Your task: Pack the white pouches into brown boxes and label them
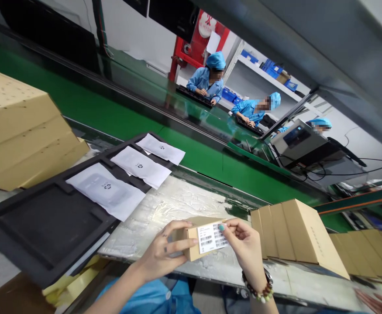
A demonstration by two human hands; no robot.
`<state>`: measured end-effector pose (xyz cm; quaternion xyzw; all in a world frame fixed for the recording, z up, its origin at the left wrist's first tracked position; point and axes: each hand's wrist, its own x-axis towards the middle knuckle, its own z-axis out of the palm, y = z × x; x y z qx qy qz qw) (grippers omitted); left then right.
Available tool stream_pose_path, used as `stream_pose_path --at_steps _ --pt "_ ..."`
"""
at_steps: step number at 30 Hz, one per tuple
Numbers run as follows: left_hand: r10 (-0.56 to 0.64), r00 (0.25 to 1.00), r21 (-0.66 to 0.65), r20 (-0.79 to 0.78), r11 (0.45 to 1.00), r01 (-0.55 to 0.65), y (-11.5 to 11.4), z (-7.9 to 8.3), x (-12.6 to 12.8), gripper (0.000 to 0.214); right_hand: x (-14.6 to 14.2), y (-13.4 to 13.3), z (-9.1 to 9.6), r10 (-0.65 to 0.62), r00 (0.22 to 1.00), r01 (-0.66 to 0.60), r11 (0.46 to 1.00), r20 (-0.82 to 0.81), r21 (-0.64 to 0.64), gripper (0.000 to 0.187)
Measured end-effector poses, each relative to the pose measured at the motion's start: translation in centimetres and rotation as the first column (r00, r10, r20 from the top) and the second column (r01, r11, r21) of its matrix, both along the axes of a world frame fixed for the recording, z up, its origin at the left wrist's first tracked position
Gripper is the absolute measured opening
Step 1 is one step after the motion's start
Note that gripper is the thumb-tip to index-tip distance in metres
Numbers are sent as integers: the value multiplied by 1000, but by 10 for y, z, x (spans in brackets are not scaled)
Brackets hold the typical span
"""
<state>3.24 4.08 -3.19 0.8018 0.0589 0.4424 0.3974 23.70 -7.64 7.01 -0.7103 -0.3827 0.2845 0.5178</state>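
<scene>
Our left hand (164, 253) grips a small brown cardboard box (197, 244) above the pale worktop (177, 205), while our right hand (246, 246) pinches its white barcode label (212, 237), beside a row of brown cartons (295, 235).

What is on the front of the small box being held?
A white barcode label is on the small box; right hand fingers cover its top corner. The contents are hidden.
</scene>
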Motion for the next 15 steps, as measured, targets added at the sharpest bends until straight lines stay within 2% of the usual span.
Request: stream_pose_path --at_steps 7,15 --pt "5 1000 39 26 999 -6 2 0 2 49 0 0 -1 17 1000 -17 1000 10 -11 18" --pt "-17 1000 36 2 999 17 2 1 1 54 0 -1 0 27 999 -27 1000 18 -13 17"
